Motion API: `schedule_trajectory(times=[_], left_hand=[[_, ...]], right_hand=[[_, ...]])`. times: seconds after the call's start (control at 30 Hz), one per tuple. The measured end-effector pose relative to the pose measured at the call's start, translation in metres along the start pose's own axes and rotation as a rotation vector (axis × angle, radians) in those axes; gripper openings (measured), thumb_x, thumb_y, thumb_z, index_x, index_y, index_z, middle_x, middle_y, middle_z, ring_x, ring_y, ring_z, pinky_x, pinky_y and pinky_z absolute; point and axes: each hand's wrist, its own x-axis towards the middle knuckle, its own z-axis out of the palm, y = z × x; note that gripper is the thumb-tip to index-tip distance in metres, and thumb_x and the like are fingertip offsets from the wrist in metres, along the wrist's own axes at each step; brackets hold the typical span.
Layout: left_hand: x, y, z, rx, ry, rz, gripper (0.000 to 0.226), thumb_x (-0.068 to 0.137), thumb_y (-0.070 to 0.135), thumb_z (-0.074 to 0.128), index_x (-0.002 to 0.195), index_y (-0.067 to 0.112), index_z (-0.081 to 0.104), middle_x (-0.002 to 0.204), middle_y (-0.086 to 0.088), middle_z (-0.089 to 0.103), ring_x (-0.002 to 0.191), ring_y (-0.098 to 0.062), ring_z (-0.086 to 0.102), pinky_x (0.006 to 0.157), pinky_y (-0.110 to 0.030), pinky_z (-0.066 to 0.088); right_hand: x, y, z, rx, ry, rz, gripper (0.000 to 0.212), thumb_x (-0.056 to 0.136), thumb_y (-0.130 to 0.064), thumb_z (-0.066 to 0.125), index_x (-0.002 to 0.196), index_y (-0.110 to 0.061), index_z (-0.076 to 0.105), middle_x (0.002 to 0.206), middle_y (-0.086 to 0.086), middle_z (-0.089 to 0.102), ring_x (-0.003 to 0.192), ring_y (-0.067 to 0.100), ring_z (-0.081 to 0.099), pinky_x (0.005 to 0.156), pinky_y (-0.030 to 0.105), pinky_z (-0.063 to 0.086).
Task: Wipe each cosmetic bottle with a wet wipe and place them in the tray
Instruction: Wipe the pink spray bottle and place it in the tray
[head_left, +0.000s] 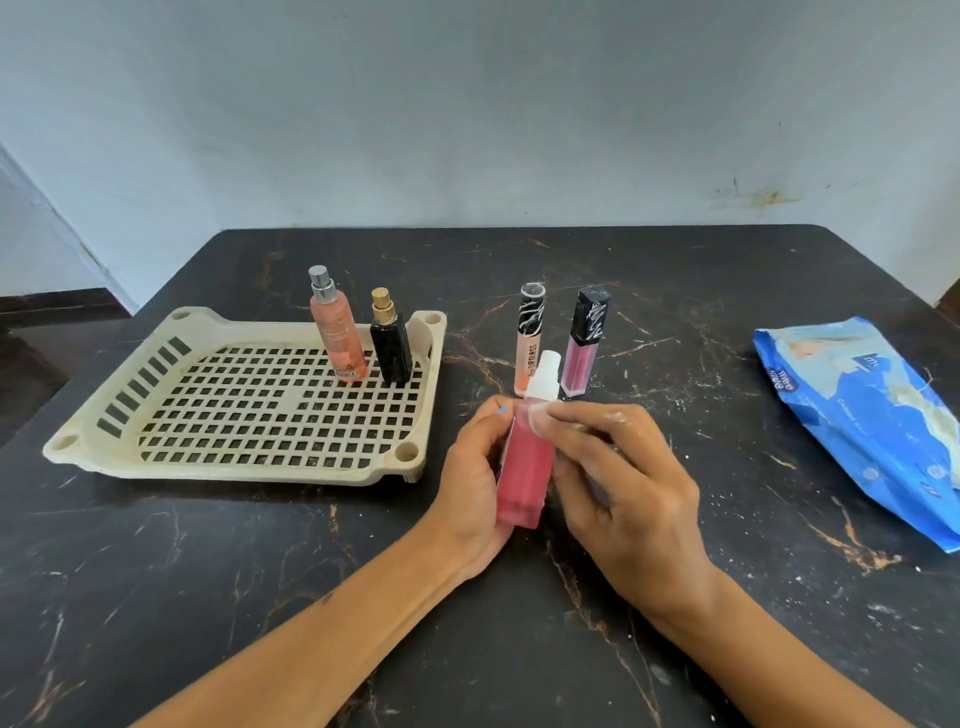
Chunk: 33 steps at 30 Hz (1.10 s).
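1. Low in the centre of the frame I see my left hand (475, 483) wrapped around a pink bottle (524, 467) with a white cap, held upright just above the dark marble table (260, 597).
2. My right hand (618, 478) pinches a bit of wet wipe (550, 415) against the bottle's shoulder.
3. At left sits the cream tray (156, 374); a peach spray bottle (337, 332) and a black bottle (390, 345) stand upright at its far right corner.
4. Just behind my hands, two lip gloss tubes (530, 338) (584, 345) stand on the table.
5. A blue wipes pack (862, 426) lies at right.
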Motion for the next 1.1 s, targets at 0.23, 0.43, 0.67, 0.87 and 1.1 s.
schedule_trajectory(times=[0.23,0.43,0.67,0.87,1.1], left_hand=[[-0.001,0.002,0.001,-0.016,0.058,-0.073,0.022,0.073,0.030,0.049,0.078,0.009,0.054,0.068,-0.005,0.051,0.062,-0.014,0.048,0.061,-0.025,0.041],[-0.001,0.000,0.003,-0.012,0.009,-0.015,0.022,0.091,0.023,0.041,0.087,0.004,0.053,0.078,-0.007,0.056,0.075,-0.016,0.052,0.067,-0.024,0.045],[-0.001,0.004,0.003,0.021,0.114,-0.121,0.052,0.091,0.049,0.032,0.084,0.004,0.054,0.068,-0.007,0.055,0.057,-0.013,0.051,0.056,-0.021,0.046],[-0.003,0.007,0.003,0.013,0.078,-0.179,0.048,0.072,0.045,0.053,0.097,0.005,0.055,0.068,-0.005,0.055,0.051,-0.012,0.052,0.052,-0.023,0.045],[-0.005,0.010,0.004,0.075,0.042,-0.058,0.054,0.074,0.053,0.060,0.094,0.004,0.050,0.064,-0.005,0.052,0.050,-0.014,0.048,0.048,-0.024,0.044]], right_hand=[[-0.006,-0.009,-0.007,0.060,-0.177,-0.254,0.013,0.081,0.004,0.064,0.087,0.006,0.076,0.092,0.013,0.072,0.083,0.025,0.063,0.079,0.029,0.054],[0.002,-0.001,-0.001,-0.018,-0.018,-0.017,0.022,0.079,0.010,0.069,0.100,0.005,0.074,0.100,0.014,0.070,0.089,0.025,0.063,0.087,0.025,0.051],[-0.008,-0.014,-0.005,0.061,-0.209,-0.278,0.016,0.077,0.005,0.066,0.090,0.005,0.075,0.096,0.011,0.073,0.084,0.025,0.064,0.082,0.028,0.054],[-0.008,-0.014,-0.011,0.113,-0.265,-0.380,0.016,0.080,-0.003,0.061,0.080,0.001,0.076,0.088,0.009,0.073,0.077,0.023,0.064,0.072,0.029,0.053],[-0.007,-0.011,-0.012,0.168,-0.247,-0.257,0.014,0.067,0.005,0.055,0.061,-0.002,0.067,0.070,0.006,0.066,0.057,0.027,0.056,0.055,0.032,0.047]])
